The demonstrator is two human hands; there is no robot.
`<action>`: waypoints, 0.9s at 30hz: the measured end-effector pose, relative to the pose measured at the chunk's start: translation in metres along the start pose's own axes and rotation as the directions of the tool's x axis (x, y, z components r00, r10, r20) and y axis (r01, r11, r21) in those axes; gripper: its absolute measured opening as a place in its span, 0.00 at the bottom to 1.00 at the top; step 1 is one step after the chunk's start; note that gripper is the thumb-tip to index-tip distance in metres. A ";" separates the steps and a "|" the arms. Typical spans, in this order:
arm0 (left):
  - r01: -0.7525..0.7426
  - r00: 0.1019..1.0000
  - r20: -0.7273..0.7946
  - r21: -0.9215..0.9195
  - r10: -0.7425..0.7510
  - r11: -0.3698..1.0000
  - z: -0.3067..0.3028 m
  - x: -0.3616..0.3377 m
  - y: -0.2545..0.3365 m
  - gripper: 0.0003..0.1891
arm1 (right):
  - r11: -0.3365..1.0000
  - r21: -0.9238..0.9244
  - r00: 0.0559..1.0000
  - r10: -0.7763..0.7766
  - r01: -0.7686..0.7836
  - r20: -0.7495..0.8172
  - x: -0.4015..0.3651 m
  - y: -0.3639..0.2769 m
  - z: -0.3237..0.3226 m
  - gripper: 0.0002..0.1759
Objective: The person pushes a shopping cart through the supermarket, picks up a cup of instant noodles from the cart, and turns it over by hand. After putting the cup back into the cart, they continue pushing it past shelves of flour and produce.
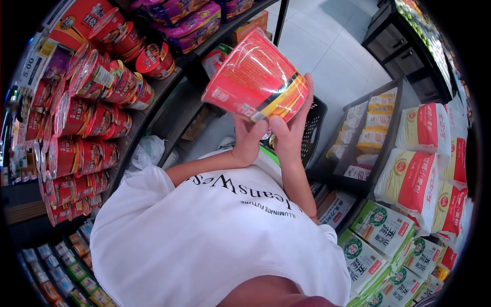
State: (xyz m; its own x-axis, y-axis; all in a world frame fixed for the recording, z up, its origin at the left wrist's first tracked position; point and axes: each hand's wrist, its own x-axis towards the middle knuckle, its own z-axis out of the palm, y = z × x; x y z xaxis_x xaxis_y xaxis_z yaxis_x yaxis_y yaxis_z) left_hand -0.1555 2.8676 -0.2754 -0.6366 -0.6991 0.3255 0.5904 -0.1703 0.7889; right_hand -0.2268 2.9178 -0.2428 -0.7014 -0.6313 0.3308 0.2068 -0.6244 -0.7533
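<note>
Red tub (250,77) held up beyond white shirt (220,230), tilted, wide end to the left, narrow end right. R grip (293,128) part-closed round narrow end, thumb on near side. L grip (247,142) part-closed too, against tub's near edge; fingers mostly hidden behind it. Both have hold. Blk basket (316,123) just right of R grip. Left: shelf w/ stacked tubs (84,138); purple pkgs (192,25) far left. Right: yellow pkts (376,121), red/wht bags (407,179); near right, wht/grn boxes (381,230).
</note>
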 end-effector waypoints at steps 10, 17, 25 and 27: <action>0.019 1.000 -0.024 0.048 -0.018 0.999 -0.004 0.000 -0.004 0.32 | 1.000 0.001 1.000 0.031 -0.031 -0.002 0.002 0.002 -0.002 0.59; 0.026 0.999 -0.038 0.023 -0.025 0.999 -0.003 0.001 -0.005 0.33 | 0.999 -0.011 0.999 0.036 -0.036 -0.004 0.003 0.004 -0.003 0.59; 0.007 0.999 -0.041 0.020 -0.006 1.000 -0.003 0.005 -0.005 0.34 | 0.999 -0.026 0.999 0.042 -0.042 -0.009 0.007 0.004 -0.002 0.59; 0.026 0.999 -0.042 0.015 -0.025 1.000 -0.004 0.005 -0.007 0.34 | 0.998 -0.027 0.999 0.048 -0.048 -0.016 0.007 0.004 -0.003 0.59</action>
State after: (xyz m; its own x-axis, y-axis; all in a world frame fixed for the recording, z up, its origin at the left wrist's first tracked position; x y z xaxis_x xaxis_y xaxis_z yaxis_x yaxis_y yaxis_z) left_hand -0.1605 2.8631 -0.2809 -0.6298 -0.7232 0.2834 0.5664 -0.1779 0.8047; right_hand -0.2328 2.9127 -0.2449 -0.7014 -0.6531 0.2854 0.2220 -0.5807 -0.7833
